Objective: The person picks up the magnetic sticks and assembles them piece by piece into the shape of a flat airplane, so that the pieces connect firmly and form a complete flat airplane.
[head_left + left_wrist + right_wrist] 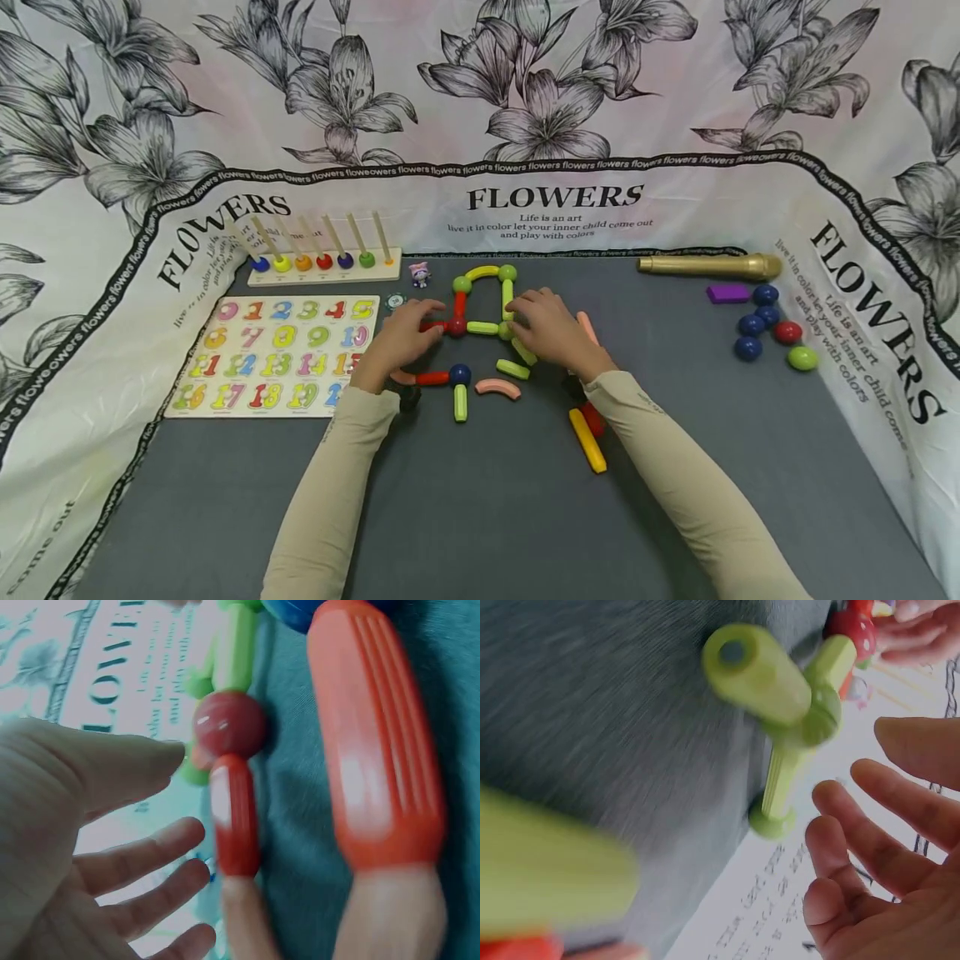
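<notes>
My left hand (pixel 397 337) hovers by the red rod (pixel 236 817) left of a red ball (pixel 457 326), fingers apart and gripping nothing. That ball belongs to a joined figure of balls and rods, with a yellow curved rod (pixel 482 272) on top and a green rod (pixel 482 328) below. At the figure's right side is my right hand (pixel 558 329); the right wrist view shows its fingers loosely bent, apart from the green ball (pixel 821 720). Nearer me, a blue ball (pixel 460 375) joins a red rod (pixel 432 378) and a green rod (pixel 461 403).
A loose green rod (pixel 512 369) and pink curved rod (pixel 498 387) lie centrally. The number board (pixel 180 404) and peg stand (pixel 325 277) are left. A yellow rod (pixel 587 440) lies under the right forearm. Right are a gold microphone (pixel 708 266), purple block (pixel 727 293) and several balls.
</notes>
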A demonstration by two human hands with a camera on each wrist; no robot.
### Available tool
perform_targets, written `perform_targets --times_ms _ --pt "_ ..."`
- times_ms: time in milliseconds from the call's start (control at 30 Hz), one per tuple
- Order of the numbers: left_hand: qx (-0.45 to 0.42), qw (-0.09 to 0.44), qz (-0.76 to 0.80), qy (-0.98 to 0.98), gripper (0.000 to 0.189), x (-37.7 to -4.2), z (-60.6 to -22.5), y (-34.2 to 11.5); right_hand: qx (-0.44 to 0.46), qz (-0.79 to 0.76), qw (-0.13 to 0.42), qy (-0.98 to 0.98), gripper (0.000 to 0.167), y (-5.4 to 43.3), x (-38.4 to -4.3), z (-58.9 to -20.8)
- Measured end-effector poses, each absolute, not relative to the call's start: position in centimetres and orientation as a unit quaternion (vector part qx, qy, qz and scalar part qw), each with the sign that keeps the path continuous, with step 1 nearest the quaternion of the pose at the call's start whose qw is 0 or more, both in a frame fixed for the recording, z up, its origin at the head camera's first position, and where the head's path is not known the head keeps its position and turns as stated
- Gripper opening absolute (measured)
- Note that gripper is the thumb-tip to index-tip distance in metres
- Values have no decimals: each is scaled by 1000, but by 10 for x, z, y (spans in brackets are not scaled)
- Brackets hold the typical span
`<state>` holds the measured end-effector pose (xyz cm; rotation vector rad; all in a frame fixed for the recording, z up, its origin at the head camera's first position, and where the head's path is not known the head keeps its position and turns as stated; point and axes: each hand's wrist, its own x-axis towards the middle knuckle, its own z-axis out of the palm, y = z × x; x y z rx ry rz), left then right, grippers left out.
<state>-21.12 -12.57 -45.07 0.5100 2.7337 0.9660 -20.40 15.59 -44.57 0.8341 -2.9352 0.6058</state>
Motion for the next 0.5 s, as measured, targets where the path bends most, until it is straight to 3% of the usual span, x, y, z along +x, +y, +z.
perform_targets --times_ms 167,500 --pt "147 61 396 904 41 -182 -441 -141 248 206 27 -946 28 184 -190 -440" --pt "124 86 403 903 46 -123 -451 -125 201 219 16 -955 26 233 -163 -428"
